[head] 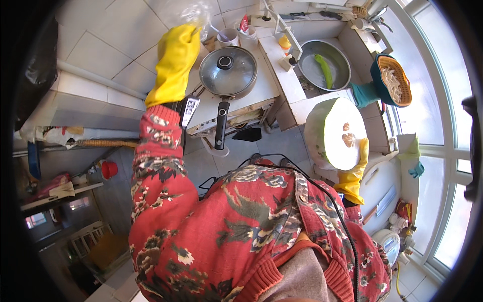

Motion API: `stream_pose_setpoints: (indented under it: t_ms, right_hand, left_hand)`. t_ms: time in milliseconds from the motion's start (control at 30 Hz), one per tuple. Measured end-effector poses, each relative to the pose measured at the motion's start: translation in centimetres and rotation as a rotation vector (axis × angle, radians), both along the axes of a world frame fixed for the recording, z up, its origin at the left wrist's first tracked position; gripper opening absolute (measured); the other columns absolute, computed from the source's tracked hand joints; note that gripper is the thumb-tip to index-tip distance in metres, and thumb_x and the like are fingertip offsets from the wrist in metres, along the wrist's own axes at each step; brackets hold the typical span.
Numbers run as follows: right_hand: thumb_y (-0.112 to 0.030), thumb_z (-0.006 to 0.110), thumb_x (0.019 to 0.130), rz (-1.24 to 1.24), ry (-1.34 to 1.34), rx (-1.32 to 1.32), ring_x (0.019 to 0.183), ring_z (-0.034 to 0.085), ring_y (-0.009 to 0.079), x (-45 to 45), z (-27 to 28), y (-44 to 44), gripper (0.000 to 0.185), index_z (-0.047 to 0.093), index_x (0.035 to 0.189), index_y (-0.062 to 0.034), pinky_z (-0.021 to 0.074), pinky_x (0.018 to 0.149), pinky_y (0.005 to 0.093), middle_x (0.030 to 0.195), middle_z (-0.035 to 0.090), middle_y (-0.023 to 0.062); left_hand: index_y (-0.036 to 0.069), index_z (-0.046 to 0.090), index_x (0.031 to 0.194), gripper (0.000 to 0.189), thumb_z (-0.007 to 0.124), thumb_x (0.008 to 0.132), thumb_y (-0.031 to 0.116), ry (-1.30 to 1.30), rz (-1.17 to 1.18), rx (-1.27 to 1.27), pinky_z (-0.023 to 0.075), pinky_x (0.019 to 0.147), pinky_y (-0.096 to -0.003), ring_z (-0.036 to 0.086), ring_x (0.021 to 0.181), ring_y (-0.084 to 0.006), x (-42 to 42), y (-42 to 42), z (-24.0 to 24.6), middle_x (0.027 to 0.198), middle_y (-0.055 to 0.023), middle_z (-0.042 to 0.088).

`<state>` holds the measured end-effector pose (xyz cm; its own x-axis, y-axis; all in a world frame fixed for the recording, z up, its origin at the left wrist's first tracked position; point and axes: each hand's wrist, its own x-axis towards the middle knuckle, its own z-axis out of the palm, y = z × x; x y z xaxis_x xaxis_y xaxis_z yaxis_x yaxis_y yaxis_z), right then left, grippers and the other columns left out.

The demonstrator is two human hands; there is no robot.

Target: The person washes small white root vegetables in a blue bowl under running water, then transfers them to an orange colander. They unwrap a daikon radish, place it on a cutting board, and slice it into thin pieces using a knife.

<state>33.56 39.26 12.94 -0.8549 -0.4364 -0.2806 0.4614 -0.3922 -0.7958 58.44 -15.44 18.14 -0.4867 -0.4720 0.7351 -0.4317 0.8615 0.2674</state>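
My left hand (177,56), in a yellow rubber glove, is raised near the tiled wall at the upper left. Its fingers are closed on crumpled clear plastic (192,13), though the fingertips are partly hidden. A large cut winter melon (317,132) rests on my right hand (354,170), also yellow-gloved, which supports it from below and the side. Its pale cut face (341,120), glaring white with seedy hollows in the middle, is turned toward the right.
A lidded frying pan (228,71) stands on the white counter (266,81), handle toward me. In the sink, a metal basin (345,62) holds a green pepper (323,71). An orange basket (405,94) sits near the window. A cleaver (386,198) is at the right.
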Motion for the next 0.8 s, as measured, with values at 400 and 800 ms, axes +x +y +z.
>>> stream_pose_setpoints:
  t_ms: [400,800]
  right_hand:
    - [-0.049,0.068,0.110,-0.097,0.004,-0.034,0.124,0.073,0.0281,1.5,-0.1,0.7,0.066,0.062,0.152,0.0013,0.0583,0.110,0.0415,0.140,0.075,0.0170]
    - [-0.040,0.073,0.108,-0.250,-0.041,-0.071,0.122,0.073,0.0277,0.0,-2.0,1.6,0.066,0.060,0.153,0.0066,0.0553,0.114,0.0422,0.138,0.074,0.0168]
  left_hand:
    - [-0.009,0.057,0.156,0.106,0.090,0.084,0.062,-0.954,-0.019,0.486,0.0604,0.102,-0.0431,0.078,0.117,-0.0344,-6.3,-7.1,3.3,0.150,-0.0289,0.068]
    - [-0.002,0.058,0.160,0.079,0.083,0.098,0.040,-0.275,-0.535,0.774,0.0565,0.110,-0.0377,0.070,0.135,-0.0257,-13.3,2.7,9.3,0.155,-0.0164,0.069]
